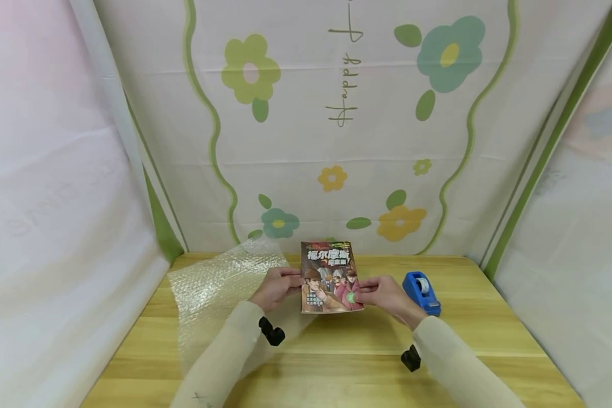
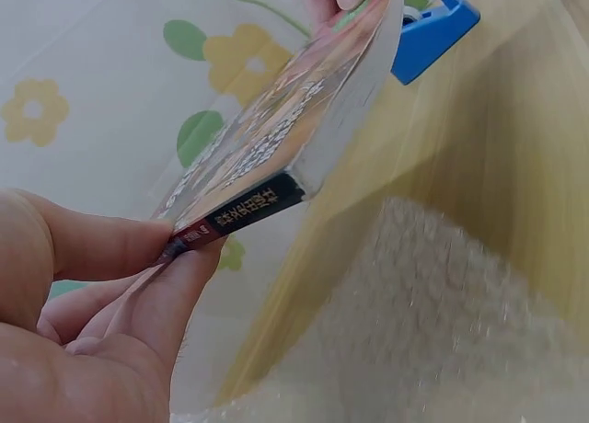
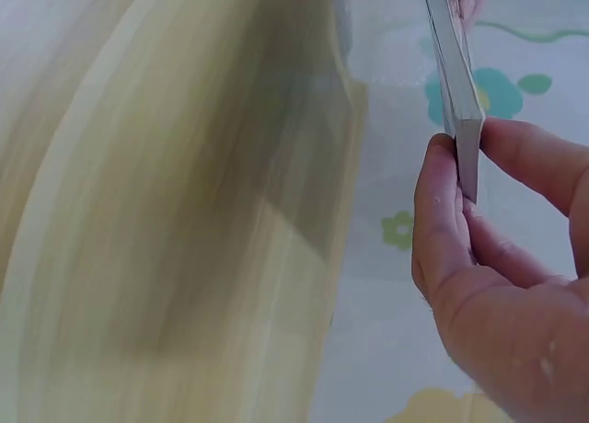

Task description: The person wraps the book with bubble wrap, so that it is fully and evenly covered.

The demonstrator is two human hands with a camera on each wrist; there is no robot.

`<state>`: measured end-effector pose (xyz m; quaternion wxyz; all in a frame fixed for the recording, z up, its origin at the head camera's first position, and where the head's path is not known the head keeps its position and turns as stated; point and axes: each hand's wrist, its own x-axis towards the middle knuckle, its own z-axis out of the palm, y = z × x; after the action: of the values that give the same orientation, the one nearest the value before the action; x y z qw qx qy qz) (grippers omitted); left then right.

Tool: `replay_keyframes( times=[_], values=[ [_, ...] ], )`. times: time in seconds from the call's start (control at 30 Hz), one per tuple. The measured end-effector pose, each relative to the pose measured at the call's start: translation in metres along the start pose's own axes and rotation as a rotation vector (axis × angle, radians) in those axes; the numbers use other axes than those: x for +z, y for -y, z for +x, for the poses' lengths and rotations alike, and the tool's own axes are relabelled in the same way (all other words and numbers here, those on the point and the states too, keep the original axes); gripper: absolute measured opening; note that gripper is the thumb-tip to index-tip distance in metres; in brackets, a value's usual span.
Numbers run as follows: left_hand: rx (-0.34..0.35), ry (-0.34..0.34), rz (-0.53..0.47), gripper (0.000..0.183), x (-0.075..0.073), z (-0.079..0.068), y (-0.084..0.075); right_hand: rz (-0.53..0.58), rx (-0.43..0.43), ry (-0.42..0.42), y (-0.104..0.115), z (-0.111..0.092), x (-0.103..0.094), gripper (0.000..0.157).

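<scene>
Nearest are two pale sleeves, the left one bearing a small dark mark and the right one plain in view, with a small black device at the left wrist and another at the right. The sleeves lie over a table of light, yellowish wood grain. Beyond the cuffs, the left hand pinches the spine side of a paperback book, its thumb on the front cover and its other fingers underneath. The right hand pinches the opposite side near a lower corner, thumb on one face and fingers on the other. The book is between the two hands, raised above the table and tilted, its illustrated cover upward, with large white characters and a round green sticker; the spine shows yellowish lettering on dark and red. A clear sheet of bubble wrap spreads over the left of the table, partly behind the left forearm. To the right, just beyond the right hand, stands a blue tape dispenser with a roll of tape in it. Behind the table hangs a white cloth printed with flowers, leaves and wavy green lines.
</scene>
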<state>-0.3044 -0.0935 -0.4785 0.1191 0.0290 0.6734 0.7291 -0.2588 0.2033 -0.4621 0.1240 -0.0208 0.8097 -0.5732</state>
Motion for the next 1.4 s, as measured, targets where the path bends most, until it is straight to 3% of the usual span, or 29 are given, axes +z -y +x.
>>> replay_keyframes(
  times=[0.2,0.63,1.13,1.4],
  values=[
    [0.006,-0.035,0.024,0.040,-0.020,-0.009,-0.006,-0.001,-0.037,0.047,0.012,0.006,0.015,0.049],
    [-0.021,-0.038,0.122,0.052,-0.069,-0.030,-0.013,0.039,-0.106,0.142,0.036,0.012,0.058,0.049],
    [-0.051,-0.017,0.247,0.059,-0.133,-0.062,-0.023,0.131,-0.152,0.164,0.047,0.017,0.128,0.044],
    [-0.061,-0.038,0.295,0.060,-0.161,-0.072,-0.018,0.137,-0.179,0.128,0.051,0.019,0.163,0.039]
  ],
)
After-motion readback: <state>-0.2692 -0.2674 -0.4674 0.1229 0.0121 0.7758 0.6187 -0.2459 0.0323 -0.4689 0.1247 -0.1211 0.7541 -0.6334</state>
